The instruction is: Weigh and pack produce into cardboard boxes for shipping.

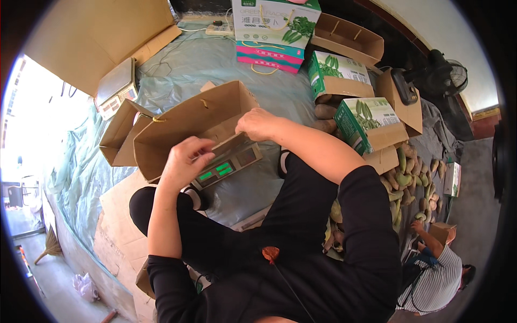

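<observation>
An open brown cardboard box (pixel 186 121) with yellow cord handles sits in front of me, on a scale (pixel 227 166) with green lit displays. My right hand (pixel 257 124) has its fingers closed on the box's near right edge, by a raised side wall. Over the near left part of the same box is my left hand (pixel 187 159), its fingers bent and apart from the thumb, with nothing seen in it. The box's inside shows bare cardboard; its near bottom is hidden by the wall and my hands.
Another open box (pixel 123 132) and a second scale (pixel 117 89) are at left. Printed gift boxes (pixel 274 24) stand at the back. To the right are boxes of radishes (pixel 371 121), a radish pile (pixel 404 177) and a fan (pixel 444 72). Another person (pixel 433 280) works at lower right.
</observation>
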Action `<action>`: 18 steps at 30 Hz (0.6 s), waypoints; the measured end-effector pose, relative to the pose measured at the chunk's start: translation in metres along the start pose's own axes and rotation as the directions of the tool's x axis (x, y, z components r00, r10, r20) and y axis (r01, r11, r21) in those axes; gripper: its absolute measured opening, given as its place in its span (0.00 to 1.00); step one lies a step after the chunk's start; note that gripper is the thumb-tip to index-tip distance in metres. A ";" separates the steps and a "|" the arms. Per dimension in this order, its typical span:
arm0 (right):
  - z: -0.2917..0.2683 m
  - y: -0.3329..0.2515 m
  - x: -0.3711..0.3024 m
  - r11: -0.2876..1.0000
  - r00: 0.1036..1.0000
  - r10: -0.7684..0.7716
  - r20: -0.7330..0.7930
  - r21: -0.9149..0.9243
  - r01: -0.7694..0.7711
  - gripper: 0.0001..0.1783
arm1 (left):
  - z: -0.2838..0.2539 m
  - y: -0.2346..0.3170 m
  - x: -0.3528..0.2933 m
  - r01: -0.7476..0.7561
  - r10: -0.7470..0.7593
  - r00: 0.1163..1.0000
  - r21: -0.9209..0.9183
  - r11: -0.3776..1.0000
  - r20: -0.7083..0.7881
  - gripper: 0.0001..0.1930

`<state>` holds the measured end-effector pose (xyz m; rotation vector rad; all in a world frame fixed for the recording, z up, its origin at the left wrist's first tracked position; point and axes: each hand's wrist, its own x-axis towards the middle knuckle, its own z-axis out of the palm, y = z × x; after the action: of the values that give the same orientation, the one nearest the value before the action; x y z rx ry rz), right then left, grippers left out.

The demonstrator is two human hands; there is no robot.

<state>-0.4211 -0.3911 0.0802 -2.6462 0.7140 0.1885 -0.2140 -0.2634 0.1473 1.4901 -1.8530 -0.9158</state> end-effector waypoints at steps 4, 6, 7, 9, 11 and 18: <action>0.010 0.006 0.006 0.998 0.999 -0.007 -0.034 -0.066 0.005 0.11 | 0.004 -0.008 0.005 0.023 -0.009 0.998 0.196 0.980 -0.069 0.21; 0.015 0.007 0.011 0.996 1.000 -0.020 -0.017 -0.091 0.018 0.12 | 0.006 -0.020 -0.004 0.052 -0.068 0.997 0.411 0.910 0.023 0.24; 0.016 0.006 0.013 0.996 0.999 0.031 0.018 -0.083 -0.029 0.11 | 0.008 -0.024 -0.007 0.083 -0.134 0.988 0.455 0.886 0.080 0.25; 0.010 0.001 0.010 0.994 0.994 0.094 0.047 -0.068 -0.091 0.11 | 0.011 -0.026 -0.006 0.147 -0.252 0.957 0.509 0.848 0.144 0.25; -0.010 -0.010 0.002 0.999 0.996 0.032 0.082 0.034 -0.035 0.15 | 0.011 -0.035 -0.008 0.213 -0.375 0.909 0.574 0.791 0.180 0.24; -0.048 0.009 -0.016 0.933 0.955 0.067 -0.287 0.358 0.042 0.25 | 0.030 -0.068 -0.003 0.149 -0.300 0.940 0.600 0.786 0.160 0.17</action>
<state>-0.4379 -0.4107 0.1240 -2.3345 0.7745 -0.3169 -0.1979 -0.2657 0.0752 2.0848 -2.3141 -0.6864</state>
